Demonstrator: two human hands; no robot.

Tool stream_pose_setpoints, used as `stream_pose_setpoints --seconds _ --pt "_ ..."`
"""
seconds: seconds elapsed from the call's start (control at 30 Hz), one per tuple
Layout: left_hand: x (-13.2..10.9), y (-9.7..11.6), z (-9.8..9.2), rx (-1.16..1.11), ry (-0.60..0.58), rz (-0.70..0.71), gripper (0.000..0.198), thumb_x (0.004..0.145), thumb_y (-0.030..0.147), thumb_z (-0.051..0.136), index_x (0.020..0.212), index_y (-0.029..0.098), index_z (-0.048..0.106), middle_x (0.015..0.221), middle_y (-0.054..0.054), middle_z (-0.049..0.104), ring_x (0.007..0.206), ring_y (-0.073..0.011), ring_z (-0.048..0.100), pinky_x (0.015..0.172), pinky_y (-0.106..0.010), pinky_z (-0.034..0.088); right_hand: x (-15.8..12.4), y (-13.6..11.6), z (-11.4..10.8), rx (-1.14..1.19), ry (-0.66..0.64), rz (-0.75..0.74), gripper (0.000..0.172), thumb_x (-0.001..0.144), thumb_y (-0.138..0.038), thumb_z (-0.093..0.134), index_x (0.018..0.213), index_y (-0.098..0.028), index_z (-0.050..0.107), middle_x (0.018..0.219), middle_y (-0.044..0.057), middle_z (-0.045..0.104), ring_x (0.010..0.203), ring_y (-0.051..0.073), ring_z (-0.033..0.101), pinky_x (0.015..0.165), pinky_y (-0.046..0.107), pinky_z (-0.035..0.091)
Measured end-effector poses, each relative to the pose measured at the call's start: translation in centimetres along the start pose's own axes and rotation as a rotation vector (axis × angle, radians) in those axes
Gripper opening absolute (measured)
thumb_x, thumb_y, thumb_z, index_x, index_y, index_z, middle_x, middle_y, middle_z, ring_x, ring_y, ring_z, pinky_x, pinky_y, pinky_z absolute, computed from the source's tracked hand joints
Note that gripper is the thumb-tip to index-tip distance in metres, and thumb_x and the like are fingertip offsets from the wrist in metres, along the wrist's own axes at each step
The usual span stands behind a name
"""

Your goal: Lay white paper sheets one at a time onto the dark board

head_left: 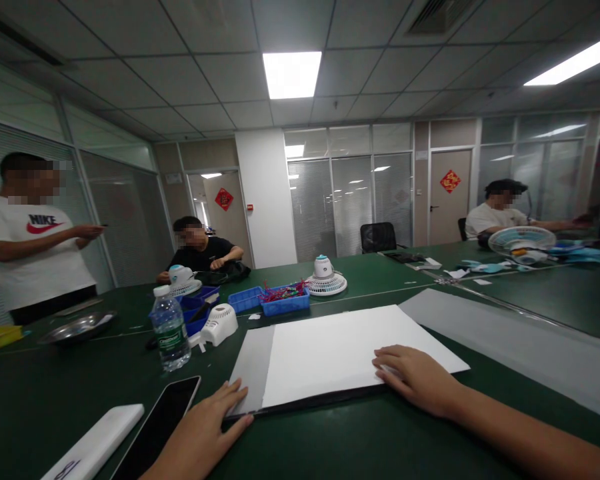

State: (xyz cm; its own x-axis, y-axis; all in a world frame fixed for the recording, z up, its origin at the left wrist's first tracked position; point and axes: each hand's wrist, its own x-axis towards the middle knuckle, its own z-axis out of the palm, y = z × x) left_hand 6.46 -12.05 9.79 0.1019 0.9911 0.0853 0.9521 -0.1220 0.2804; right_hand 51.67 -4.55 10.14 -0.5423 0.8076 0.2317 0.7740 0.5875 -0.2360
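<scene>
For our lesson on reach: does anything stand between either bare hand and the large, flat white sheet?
Nothing visible stands in the way. The right hand already touches the large, flat white sheet; between the sheet and the left hand lies only a flat grey strip.

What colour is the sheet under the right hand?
The sheet is white, in the head view.
</scene>
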Motion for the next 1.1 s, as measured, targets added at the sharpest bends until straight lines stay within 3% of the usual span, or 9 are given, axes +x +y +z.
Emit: stream_pose_setpoints --seconds 0.17,0.33,0.57,0.87,0.97,1.1 --pt "-0.1 0.4 0.0 0.028 -0.006 -0.001 0.068 0.087 0.066 0.051 0.143 0.027 0.054 0.156 -0.003 0.045 0.144 -0.0303 0.041 0.122 -0.049 0.031 -0.3 -0.8 0.6 0.052 -0.010 -0.094 0.055 0.100 -0.059 0.038 0.143 -0.031 0.057 0.153 0.005 0.051 0.139 0.027 0.047 0.115 0.047 0.037" --pt "-0.1 0.7 -0.1 0.026 0.015 0.006 0.070 0.088 0.064 0.052 0.148 0.029 0.047 0.159 -0.001 0.039 0.142 -0.0305 0.045 0.121 -0.049 0.033 0.0 -0.3 0.5 -0.045 0.063 0.001 0.056 0.101 -0.058 0.034 0.134 -0.026 0.066 0.141 0.010 0.062 0.132 0.030 0.054 0.113 0.053 0.038" --pt "-0.2 0.7 -0.2 0.019 0.008 0.012 0.068 0.088 0.064 0.053 0.147 0.032 0.048 0.159 0.001 0.039 0.142 -0.0302 0.046 0.120 -0.049 0.033 0.1 -0.1 0.3 -0.015 0.005 -0.012 0.054 0.101 -0.056 0.035 0.130 -0.025 0.069 0.134 0.011 0.067 0.124 0.030 0.060 0.107 0.050 0.044" --pt "0.1 0.8 -0.2 0.056 -0.042 0.016 0.061 0.091 0.066 0.046 0.142 0.035 0.054 0.158 0.003 0.040 0.146 -0.0291 0.039 0.122 -0.050 0.030 -0.5 -0.7 -0.3 0.102 -0.118 -0.132 0.055 0.102 -0.057 0.034 0.147 -0.030 0.052 0.155 0.005 0.048 0.144 0.025 0.041 0.120 0.047 0.031" --pt "0.2 0.5 -0.1 0.052 -0.034 0.026 0.060 0.092 0.066 0.046 0.141 0.034 0.055 0.156 0.002 0.043 0.145 -0.0294 0.040 0.121 -0.050 0.031 -0.2 -0.2 0.0 0.054 -0.071 -0.102 0.056 0.102 -0.058 0.034 0.146 -0.030 0.054 0.153 0.006 0.050 0.143 0.026 0.042 0.120 0.049 0.031" --pt "0.1 0.3 0.0 0.042 -0.025 0.033 0.060 0.091 0.066 0.047 0.141 0.032 0.056 0.155 0.000 0.044 0.145 -0.0297 0.040 0.121 -0.050 0.031 0.1 1.1 0.9 -0.054 0.100 0.099 0.067 0.099 -0.065 0.032 0.144 -0.021 0.056 0.151 0.014 0.051 0.142 0.033 0.043 0.118 0.055 0.031"
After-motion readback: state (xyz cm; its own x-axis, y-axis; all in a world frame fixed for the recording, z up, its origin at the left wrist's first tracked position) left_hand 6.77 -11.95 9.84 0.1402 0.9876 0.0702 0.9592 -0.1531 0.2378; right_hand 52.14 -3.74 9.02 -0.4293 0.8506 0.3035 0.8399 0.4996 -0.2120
